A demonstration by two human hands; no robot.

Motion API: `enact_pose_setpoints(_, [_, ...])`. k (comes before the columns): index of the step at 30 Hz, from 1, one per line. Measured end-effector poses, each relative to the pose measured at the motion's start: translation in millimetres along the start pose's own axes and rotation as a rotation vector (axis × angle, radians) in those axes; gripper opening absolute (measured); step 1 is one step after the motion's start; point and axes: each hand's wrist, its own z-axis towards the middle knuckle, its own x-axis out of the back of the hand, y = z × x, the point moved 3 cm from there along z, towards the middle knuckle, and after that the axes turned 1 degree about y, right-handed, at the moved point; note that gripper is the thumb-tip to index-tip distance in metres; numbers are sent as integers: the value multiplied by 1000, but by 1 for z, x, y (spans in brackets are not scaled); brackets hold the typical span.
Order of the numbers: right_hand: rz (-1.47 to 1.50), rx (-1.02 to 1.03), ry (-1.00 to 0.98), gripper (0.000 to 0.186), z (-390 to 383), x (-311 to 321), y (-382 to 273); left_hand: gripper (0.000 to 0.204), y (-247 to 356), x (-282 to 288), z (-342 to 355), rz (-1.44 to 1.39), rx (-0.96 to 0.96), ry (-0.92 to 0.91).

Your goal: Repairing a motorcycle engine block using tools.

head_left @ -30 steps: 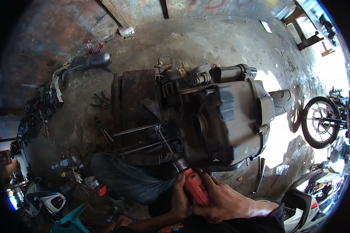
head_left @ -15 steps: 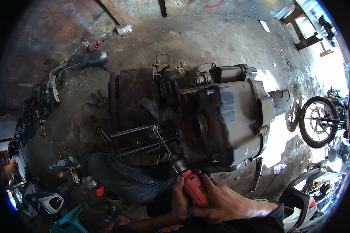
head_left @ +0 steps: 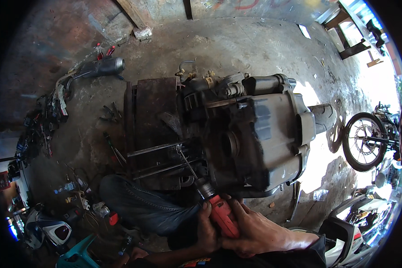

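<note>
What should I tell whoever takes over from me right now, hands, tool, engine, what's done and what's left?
Left hand: wrapped round the red drill, low on its left side.
Right hand: gripping the drill from the right.
Drill: its bit angles up-left into the dark gap beside the grey engine.
Engine: lying on a rusty metal stand on the concrete floor.
Done: bit set in place.
Left: cannot tell how deep it has gone.

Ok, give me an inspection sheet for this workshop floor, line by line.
Surface: stained concrete floor.
Job's things: grey engine on a dark stand; red-handled tool with its tip at the engine's side.
Clutter: loose hand tools, muffler, bottles.
Grippers: left hand and right hand both grip the red handle.
Cables: thin wire by the engine top.
Surroundings: motorcycle wheel, wooden frame.
</note>
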Motion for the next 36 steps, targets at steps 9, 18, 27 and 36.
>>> enact_pose_setpoints(9, [-17,15,6,110,0,-1,1,71,1,1,1,19,-43,21])
enact_pose_setpoints(18, [-20,16,20,111,-1,0,0,70,0,0,-1,7,-30,25])
enact_pose_setpoints(27, [-26,-12,15,111,0,1,-1,71,-1,0,0,10,-10,10])
enact_pose_setpoints(36, [-14,17,3,110,0,2,0,72,-2,-3,1,-16,-71,-18])
